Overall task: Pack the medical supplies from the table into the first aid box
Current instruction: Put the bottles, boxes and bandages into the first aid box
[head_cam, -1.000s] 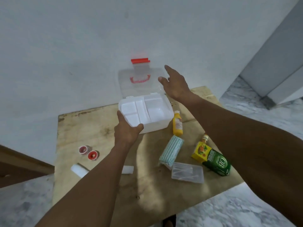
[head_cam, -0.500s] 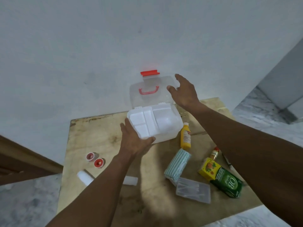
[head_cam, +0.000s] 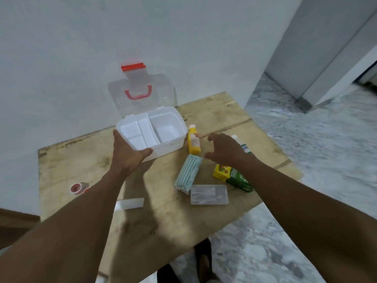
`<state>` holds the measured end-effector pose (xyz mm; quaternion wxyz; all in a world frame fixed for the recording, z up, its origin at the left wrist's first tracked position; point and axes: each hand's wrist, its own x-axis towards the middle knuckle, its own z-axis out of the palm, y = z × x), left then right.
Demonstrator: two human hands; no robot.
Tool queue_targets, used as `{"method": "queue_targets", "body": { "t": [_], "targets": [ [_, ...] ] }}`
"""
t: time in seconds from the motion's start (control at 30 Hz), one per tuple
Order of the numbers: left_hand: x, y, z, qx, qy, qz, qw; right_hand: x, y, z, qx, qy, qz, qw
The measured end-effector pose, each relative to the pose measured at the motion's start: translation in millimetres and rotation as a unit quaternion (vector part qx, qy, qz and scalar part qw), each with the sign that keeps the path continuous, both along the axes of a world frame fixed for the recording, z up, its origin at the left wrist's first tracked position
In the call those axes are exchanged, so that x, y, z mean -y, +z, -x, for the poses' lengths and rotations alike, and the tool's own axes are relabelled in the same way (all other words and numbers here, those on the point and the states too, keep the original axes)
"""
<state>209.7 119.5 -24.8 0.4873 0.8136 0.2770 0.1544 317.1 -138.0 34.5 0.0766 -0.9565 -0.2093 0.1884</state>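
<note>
nothing is packed yet. on the wooden table (head_cam: 81, 160) the white first aid box (head_cam: 169, 147) stands open, with all its compartments empty. its clear lid (head_cam: 140, 92), with a red handle, is upright behind it. the left hand (head_cam: 127, 158) grips the box's front left corner. the right hand (head_cam: 226, 152) hovers right of the box, fingers loosely curled and holding nothing. every supply lies outside the box: the green and yellow carton (head_cam: 232, 176), face mask pack (head_cam: 188, 172) and clear swab case (head_cam: 208, 194) to its front right, the yellow bottle (head_cam: 193, 142) just beside its right wall, and the tape rolls (head_cam: 78, 187) to its front left.
</note>
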Motion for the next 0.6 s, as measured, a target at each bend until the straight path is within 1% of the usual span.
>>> {"method": "queue_targets", "body": {
  "t": [0.07,0.17,0.27,0.37,0.43,0.6],
  "targets": [
    [1,-1,1,-0.004,0.009,0.001,1.000,29,-9,12,-0.014,-0.013,0.045,0.999],
    [0,-4,-1,-0.013,0.023,0.010,1.000,58,-20,26,0.015,-0.024,0.090,0.996],
    [0,-6,-2,-0.037,0.038,0.030,0.998,71,-31,34,0.028,-0.036,0.134,0.990],
    [-1,-6,-4,-0.038,0.042,0.036,0.998,74,-38,35,0.027,-0.040,0.182,0.982],
    [-2,-7,-5,-0.041,0.045,0.042,0.997,73,-39,36,0.036,-0.036,0.191,0.980],
    [-1,-3,-5,-0.024,0.042,0.061,0.997,66,-22,30,0.062,-0.043,0.170,0.983]
  ]
}}
